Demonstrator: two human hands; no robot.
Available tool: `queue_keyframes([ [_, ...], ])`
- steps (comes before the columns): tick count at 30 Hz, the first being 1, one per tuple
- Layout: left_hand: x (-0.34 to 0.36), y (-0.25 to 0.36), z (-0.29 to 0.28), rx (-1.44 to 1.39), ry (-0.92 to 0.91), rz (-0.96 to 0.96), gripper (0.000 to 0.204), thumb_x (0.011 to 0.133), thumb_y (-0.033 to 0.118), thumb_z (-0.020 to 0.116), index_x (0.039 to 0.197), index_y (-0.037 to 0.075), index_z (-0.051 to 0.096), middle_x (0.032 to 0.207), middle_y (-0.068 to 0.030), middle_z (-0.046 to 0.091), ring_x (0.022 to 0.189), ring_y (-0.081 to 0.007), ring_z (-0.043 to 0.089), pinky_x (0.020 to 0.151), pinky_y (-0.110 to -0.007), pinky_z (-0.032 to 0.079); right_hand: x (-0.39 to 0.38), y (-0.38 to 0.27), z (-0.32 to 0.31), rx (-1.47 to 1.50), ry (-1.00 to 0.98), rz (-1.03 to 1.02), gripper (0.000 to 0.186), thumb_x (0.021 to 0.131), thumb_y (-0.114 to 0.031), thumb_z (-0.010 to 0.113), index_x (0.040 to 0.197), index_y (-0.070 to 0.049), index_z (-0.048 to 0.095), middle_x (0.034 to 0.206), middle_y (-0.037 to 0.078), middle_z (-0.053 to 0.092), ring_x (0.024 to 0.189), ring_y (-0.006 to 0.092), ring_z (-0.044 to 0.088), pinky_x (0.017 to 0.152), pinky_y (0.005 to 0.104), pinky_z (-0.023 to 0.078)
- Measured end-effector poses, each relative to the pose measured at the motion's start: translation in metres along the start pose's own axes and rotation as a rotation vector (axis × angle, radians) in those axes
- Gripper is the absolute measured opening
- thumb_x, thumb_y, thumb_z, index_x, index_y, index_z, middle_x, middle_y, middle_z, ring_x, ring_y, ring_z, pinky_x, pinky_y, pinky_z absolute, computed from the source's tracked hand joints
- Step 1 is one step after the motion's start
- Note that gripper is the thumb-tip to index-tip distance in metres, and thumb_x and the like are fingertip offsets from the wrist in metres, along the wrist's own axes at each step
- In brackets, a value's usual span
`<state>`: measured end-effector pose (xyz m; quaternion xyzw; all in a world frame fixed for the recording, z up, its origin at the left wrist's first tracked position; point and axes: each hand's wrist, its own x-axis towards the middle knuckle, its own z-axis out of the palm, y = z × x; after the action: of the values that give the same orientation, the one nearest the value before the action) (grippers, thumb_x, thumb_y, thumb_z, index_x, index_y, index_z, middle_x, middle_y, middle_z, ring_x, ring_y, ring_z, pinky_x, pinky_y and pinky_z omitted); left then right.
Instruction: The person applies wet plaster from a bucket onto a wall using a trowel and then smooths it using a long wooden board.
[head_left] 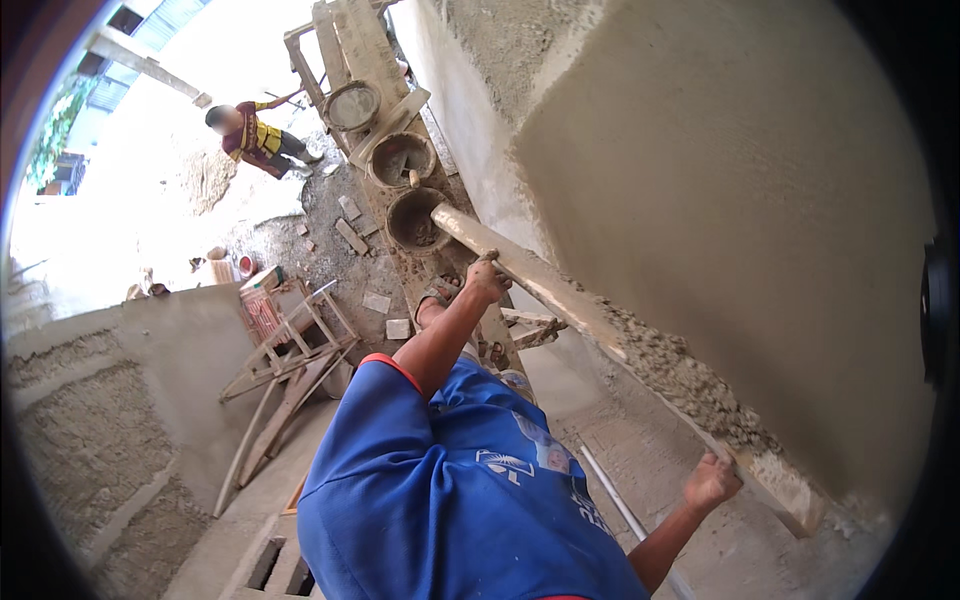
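A long wooden straightedge board (570, 297) runs slantwise along the plastered wall (740, 200). Wet grey mortar (680, 375) is heaped along its wall side, mostly toward the right end. My left hand (487, 280) is closed around the board near its upper left end, fingers over the edge. Toward the lower right end, my right hand (712, 483) grips the same board's near edge. Just beyond my left hand, the board's end overlaps a round bucket (392, 225) with some mortar inside.
A plank scaffold (368, 45) carries more buckets; a trowel (412, 175) rests in the middle bucket (374, 165). Another person (260, 138) stands on the ground at far left. A wooden trestle (300, 350) leans by the low wall (120, 330). Broken blocks (351, 236) litter the ground.
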<state>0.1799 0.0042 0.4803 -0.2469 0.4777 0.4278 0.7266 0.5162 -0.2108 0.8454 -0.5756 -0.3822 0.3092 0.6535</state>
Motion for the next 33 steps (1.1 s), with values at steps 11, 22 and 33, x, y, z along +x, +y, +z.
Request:
queue_keyframes([
  [11, 0.052, 0.067, -0.081, -0.464, -0.149, 0.152, 0.065, 0.089, 0.046, 0.037, 0.134, 0.002, 0.022, 0.140, -0.0147, 0.023, 0.127, -0.0320, 0.026, 0.101, -0.044, 0.028, 0.014, 0.100, 0.281, -0.143, -0.389, 0.091, 0.050, 0.068, 0.004, 0.066, 0.114, -0.001, 0.047, 0.107, 0.012, 0.052, 0.093, 0.0210, 0.056, 0.079, 0.0336, 0.051],
  [22, 0.033, 0.080, -0.070, -0.789, -0.218, 0.206, 0.087, 0.083, 0.063, 0.029, 0.139, 0.003, 0.001, 0.144, -0.0166, 0.010, 0.132, -0.0331, 0.017, 0.105, -0.049, 0.019, -0.017, 0.122, 0.390, -0.462, -0.569, -0.105, 0.028, 0.071, -0.012, 0.072, 0.092, 0.002, 0.060, 0.091, 0.010, 0.062, 0.086, 0.0219, 0.056, 0.084, 0.0333, 0.041],
  [33, 0.027, 0.086, -0.054, -0.591, -0.018, -0.059, 0.048, 0.086, 0.047, 0.041, 0.113, 0.008, 0.051, 0.113, -0.0105, 0.055, 0.106, -0.0296, 0.051, 0.089, -0.046, 0.042, 0.008, 0.018, 0.346, -0.335, -0.568, -0.050, 0.025, 0.070, -0.010, 0.072, 0.090, 0.002, 0.062, 0.084, 0.006, 0.063, 0.080, 0.0165, 0.058, 0.080, 0.0302, 0.043],
])
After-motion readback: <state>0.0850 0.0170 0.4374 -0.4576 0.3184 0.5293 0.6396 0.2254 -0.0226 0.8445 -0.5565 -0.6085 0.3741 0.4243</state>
